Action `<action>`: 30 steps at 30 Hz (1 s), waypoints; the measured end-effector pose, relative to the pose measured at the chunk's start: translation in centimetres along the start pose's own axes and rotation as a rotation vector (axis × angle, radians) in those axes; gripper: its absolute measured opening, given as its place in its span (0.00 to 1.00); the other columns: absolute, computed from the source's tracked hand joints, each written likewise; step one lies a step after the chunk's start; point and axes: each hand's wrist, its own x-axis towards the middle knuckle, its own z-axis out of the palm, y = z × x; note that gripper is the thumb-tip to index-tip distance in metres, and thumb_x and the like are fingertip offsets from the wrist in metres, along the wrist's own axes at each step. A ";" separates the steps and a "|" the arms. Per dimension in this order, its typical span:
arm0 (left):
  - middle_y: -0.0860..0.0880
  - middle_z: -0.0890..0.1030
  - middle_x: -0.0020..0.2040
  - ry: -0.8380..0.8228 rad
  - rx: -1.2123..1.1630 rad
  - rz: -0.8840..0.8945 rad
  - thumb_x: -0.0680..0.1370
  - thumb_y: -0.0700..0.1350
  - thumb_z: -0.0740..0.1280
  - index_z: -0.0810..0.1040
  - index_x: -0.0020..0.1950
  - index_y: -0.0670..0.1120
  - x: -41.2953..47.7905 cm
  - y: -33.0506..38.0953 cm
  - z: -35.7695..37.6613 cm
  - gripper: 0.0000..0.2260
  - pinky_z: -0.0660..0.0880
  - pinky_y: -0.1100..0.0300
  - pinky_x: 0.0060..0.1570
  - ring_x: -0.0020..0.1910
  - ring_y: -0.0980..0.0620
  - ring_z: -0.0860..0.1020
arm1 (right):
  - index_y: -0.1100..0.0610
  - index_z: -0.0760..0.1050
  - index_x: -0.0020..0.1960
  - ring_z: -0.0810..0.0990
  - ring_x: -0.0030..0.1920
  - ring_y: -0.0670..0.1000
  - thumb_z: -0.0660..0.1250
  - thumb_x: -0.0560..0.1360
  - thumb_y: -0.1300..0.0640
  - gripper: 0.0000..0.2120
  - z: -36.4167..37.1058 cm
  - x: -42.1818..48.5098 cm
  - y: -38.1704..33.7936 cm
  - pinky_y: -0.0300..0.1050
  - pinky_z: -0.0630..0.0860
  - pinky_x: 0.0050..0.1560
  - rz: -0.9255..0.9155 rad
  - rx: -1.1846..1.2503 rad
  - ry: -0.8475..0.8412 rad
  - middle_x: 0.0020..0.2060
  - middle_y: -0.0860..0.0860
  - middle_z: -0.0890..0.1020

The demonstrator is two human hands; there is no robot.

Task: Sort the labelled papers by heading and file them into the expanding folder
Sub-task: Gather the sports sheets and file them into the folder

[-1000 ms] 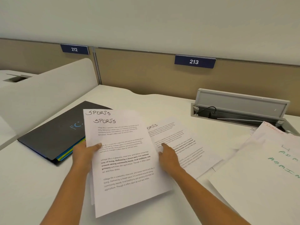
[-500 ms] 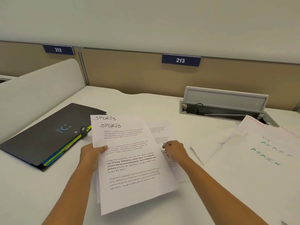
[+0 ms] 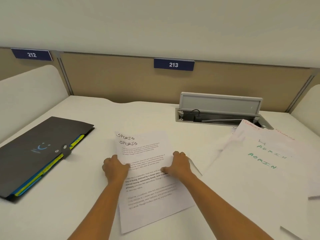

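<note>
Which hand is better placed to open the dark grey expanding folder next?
Left, probably. The left hand grips the white SPORTS sheets on the side nearest the closed dark grey expanding folder; the right hand must reach across them.

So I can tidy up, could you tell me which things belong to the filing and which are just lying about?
For the job: SPORTS papers, ADMIN pile, FINANCE sheet, expanding folder.
Lying about: open cable box, plate 212, plate 213.
</note>
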 end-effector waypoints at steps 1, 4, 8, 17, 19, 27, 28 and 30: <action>0.36 0.72 0.62 -0.019 0.028 0.005 0.71 0.42 0.72 0.70 0.65 0.36 0.1 0.2 0.2 0.25 0.70 0.46 0.59 0.63 0.36 0.69 | 0.61 0.61 0.68 0.66 0.67 0.56 0.74 0.68 0.47 0.37 0.0 0.0 -0.1 0.45 0.67 0.63 0.015 0.019 -0.001 0.65 0.57 0.67; 0.36 0.74 0.59 -0.064 0.002 -0.007 0.70 0.41 0.72 0.72 0.61 0.37 0.7 0.3 0.5 0.22 0.74 0.45 0.56 0.58 0.35 0.73 | 0.61 0.60 0.68 0.68 0.66 0.57 0.76 0.66 0.51 0.38 0.1 0.0 -0.4 0.46 0.68 0.62 0.089 0.106 -0.026 0.64 0.57 0.66; 0.37 0.76 0.58 -0.082 -0.182 -0.054 0.69 0.36 0.72 0.72 0.59 0.37 1.3 0.3 -0.1 0.20 0.75 0.47 0.53 0.54 0.37 0.76 | 0.62 0.61 0.67 0.70 0.65 0.55 0.77 0.66 0.54 0.37 -0.1 -0.1 -0.5 0.43 0.70 0.59 0.150 0.180 -0.079 0.65 0.57 0.69; 0.40 0.79 0.54 -0.246 -0.832 -0.098 0.69 0.30 0.71 0.72 0.63 0.40 0.0 2.9 -2.5 0.23 0.77 0.44 0.52 0.49 0.40 0.80 | 0.57 0.72 0.48 0.80 0.45 0.53 0.70 0.72 0.63 0.08 -2.0 -1.1 0.4 0.42 0.78 0.43 0.084 0.785 0.088 0.49 0.54 0.81; 0.43 0.81 0.50 -0.241 -0.897 0.015 0.70 0.32 0.71 0.75 0.57 0.42 -0.7 4.6 -3.5 0.17 0.80 0.51 0.44 0.45 0.43 0.81 | 0.56 0.71 0.48 0.81 0.46 0.55 0.70 0.72 0.61 0.09 -3.4 -1.1 0.5 0.46 0.80 0.46 -0.008 0.889 0.203 0.49 0.54 0.81; 0.56 0.84 0.36 -0.213 -1.023 0.331 0.73 0.34 0.69 0.78 0.45 0.47 -2.4 8.6 -4.7 0.08 0.81 0.62 0.36 0.35 0.57 0.83 | 0.50 0.71 0.47 0.82 0.48 0.53 0.70 0.73 0.58 0.08 -6.8 -2.1 0.9 0.47 0.81 0.48 -0.251 1.088 0.374 0.47 0.51 0.81; 0.55 0.85 0.37 -0.233 -1.003 0.323 0.73 0.35 0.68 0.78 0.46 0.47 -2.6 8.3 -4.3 0.08 0.81 0.61 0.36 0.36 0.56 0.83 | 0.51 0.72 0.48 0.82 0.49 0.53 0.69 0.74 0.57 0.07 -6.5 -2.1 1.3 0.47 0.81 0.49 -0.248 1.069 0.369 0.48 0.51 0.81; 0.53 0.84 0.41 -0.291 -0.925 0.293 0.74 0.38 0.68 0.78 0.50 0.46 -3.1 7.5 -3.1 0.06 0.80 0.58 0.37 0.39 0.52 0.83 | 0.54 0.73 0.54 0.81 0.51 0.54 0.68 0.75 0.56 0.09 -5.7 -2.1 2.2 0.47 0.80 0.51 -0.236 1.017 0.352 0.51 0.52 0.81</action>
